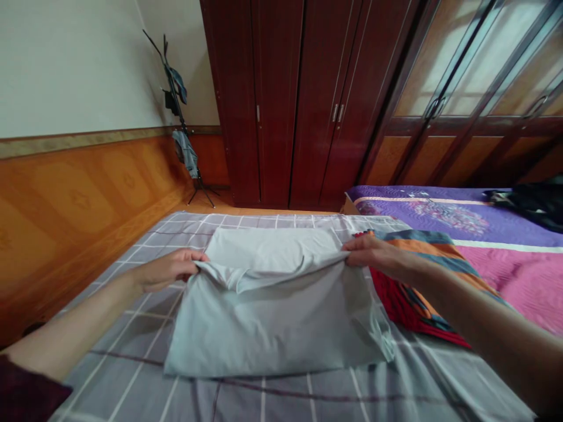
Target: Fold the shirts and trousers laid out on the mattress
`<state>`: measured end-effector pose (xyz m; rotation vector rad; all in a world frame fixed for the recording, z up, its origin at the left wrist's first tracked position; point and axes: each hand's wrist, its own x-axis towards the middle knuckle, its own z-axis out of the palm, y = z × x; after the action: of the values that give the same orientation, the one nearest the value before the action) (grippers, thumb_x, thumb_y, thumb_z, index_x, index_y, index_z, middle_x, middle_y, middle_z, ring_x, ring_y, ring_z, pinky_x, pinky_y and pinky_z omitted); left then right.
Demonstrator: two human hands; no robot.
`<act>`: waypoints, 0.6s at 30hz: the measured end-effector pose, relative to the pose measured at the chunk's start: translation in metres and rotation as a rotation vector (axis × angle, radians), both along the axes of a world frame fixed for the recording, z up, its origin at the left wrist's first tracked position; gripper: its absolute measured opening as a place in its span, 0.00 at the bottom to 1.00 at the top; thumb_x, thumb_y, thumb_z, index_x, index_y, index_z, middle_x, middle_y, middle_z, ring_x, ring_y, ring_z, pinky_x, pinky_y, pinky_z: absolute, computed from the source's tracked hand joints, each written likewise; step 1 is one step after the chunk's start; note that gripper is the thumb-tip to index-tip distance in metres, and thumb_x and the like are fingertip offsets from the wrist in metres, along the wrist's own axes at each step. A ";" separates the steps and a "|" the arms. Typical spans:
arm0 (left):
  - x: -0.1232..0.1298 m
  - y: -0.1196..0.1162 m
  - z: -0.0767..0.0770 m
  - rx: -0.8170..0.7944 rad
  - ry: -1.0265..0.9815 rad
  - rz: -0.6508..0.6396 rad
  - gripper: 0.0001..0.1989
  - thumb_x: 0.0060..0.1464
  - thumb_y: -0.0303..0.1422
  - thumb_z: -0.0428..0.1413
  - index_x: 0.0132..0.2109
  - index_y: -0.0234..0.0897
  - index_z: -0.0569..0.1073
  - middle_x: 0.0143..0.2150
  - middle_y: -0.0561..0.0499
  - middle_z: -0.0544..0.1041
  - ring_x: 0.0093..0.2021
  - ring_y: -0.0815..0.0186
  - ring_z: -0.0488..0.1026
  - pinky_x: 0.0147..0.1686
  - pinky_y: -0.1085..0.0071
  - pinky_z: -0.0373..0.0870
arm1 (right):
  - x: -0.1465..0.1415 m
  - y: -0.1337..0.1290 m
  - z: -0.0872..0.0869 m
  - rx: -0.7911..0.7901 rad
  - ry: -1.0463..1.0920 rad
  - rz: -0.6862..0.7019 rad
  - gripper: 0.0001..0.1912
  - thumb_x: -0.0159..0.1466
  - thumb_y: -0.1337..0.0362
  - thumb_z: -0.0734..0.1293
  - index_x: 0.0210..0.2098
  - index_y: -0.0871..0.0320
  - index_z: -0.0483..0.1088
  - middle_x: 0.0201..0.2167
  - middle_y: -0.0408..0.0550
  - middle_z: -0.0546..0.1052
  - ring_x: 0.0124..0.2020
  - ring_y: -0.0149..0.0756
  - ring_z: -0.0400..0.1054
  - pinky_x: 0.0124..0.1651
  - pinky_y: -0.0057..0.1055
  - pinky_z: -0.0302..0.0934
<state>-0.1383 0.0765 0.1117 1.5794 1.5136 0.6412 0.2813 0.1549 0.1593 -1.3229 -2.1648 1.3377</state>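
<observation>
A pale grey-white garment (272, 328), probably a shirt, lies partly folded on the grey checked bedsheet (132, 351). My left hand (176, 266) pinches the left end of its raised fold. At the right end of the same fold, my right hand (369, 253) grips the cloth between thumb and fingers. Between both hands the edge sags a little, and a flat layer of the garment shows behind it. Beneath my right forearm is a pile of folded clothes (440, 258), striped orange and blue-grey, with red cloth under it.
A second bed surface with a purple and pink quilt (440, 208) adjoins at the right, with a black item (532, 202) on it. Dark red wardrobes (277, 105) stand beyond the bed. A coat stand (180, 117) with hanging items is in the far left corner.
</observation>
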 end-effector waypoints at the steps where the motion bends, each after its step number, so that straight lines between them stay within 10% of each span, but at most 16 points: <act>1: -0.002 0.022 -0.002 -0.046 -0.086 0.012 0.12 0.43 0.33 0.56 0.37 0.35 0.77 0.30 0.50 0.76 0.28 0.65 0.71 0.27 0.74 0.66 | -0.006 0.022 -0.002 0.036 -0.062 -0.066 0.07 0.48 0.65 0.61 0.21 0.61 0.69 0.19 0.42 0.70 0.23 0.29 0.63 0.27 0.23 0.59; 6: -0.008 0.094 -0.042 -0.092 -0.273 0.181 0.21 0.46 0.40 0.58 0.47 0.36 0.72 0.34 0.51 0.74 0.31 0.65 0.71 0.27 0.74 0.64 | -0.031 0.095 -0.054 0.165 -0.344 -0.325 0.07 0.52 0.65 0.61 0.23 0.61 0.69 0.20 0.45 0.70 0.25 0.33 0.66 0.27 0.26 0.60; 11: -0.010 0.100 -0.084 0.031 -0.248 0.290 0.27 0.45 0.42 0.60 0.51 0.34 0.68 0.31 0.53 0.73 0.30 0.66 0.70 0.27 0.74 0.62 | -0.040 0.107 -0.111 0.334 -0.564 -0.514 0.12 0.57 0.61 0.61 0.34 0.60 0.73 0.34 0.55 0.75 0.41 0.48 0.70 0.37 0.34 0.60; 18: -0.011 0.109 -0.084 0.194 -0.256 0.242 0.24 0.44 0.38 0.60 0.49 0.33 0.70 0.39 0.47 0.76 0.39 0.60 0.73 0.37 0.68 0.68 | -0.037 0.109 -0.118 0.409 -0.618 -0.532 0.19 0.63 0.53 0.55 0.37 0.56 0.72 0.36 0.54 0.77 0.41 0.47 0.71 0.33 0.32 0.58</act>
<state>-0.1497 0.1854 0.0278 1.3996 1.4937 1.1132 0.2442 0.2643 0.0412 -2.0989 -2.0180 0.2819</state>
